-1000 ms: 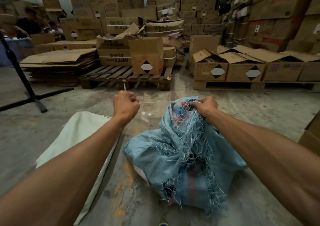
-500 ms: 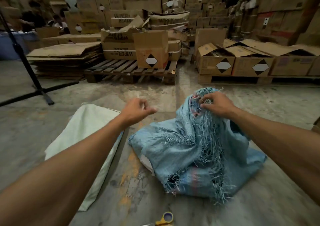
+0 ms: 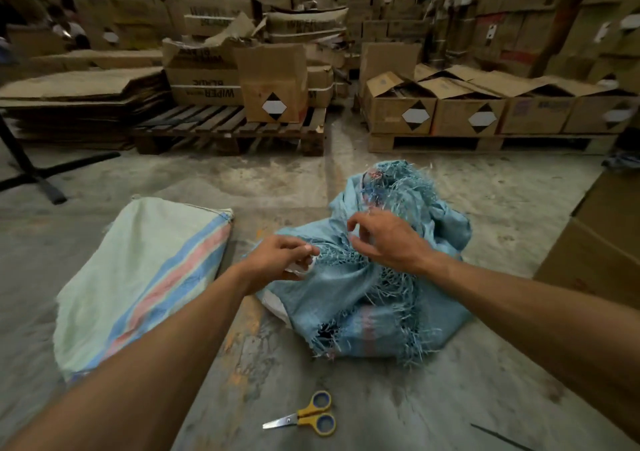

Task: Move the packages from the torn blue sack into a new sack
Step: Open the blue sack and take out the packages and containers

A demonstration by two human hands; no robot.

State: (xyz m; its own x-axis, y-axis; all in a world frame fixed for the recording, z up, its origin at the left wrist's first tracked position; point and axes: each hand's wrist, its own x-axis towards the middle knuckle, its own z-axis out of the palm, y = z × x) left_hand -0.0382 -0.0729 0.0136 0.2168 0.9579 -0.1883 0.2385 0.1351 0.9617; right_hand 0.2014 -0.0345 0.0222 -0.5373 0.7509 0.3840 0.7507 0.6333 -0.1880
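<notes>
The torn blue sack (image 3: pixel 367 294) sits bulging on the concrete floor, with frayed threads hanging down and a hole near its base. A white package (image 3: pixel 274 307) shows at its lower left edge. To the left, the new pale green sack (image 3: pixel 138 277) with blue and pink stripes lies flat. My left hand (image 3: pixel 277 262) is at the blue sack's left side and pinches a bit of white string (image 3: pixel 302 266). My right hand (image 3: pixel 384 239) hovers over the sack's middle, fingers spread and loosely curled, gripping nothing that I can make out.
Yellow-handled scissors (image 3: pixel 304 416) lie on the floor in front of the sack. Wooden pallets (image 3: pixel 228 132) with cardboard boxes (image 3: pixel 273 87) stand behind. A large box (image 3: pixel 602 242) stands at the right, a black stand's foot (image 3: pixel 38 177) at the left.
My right hand has let go of the sack's gathered top and dropped lower. My left hand has come back from the pulled string to the sack's side. The view has tilted down.
</notes>
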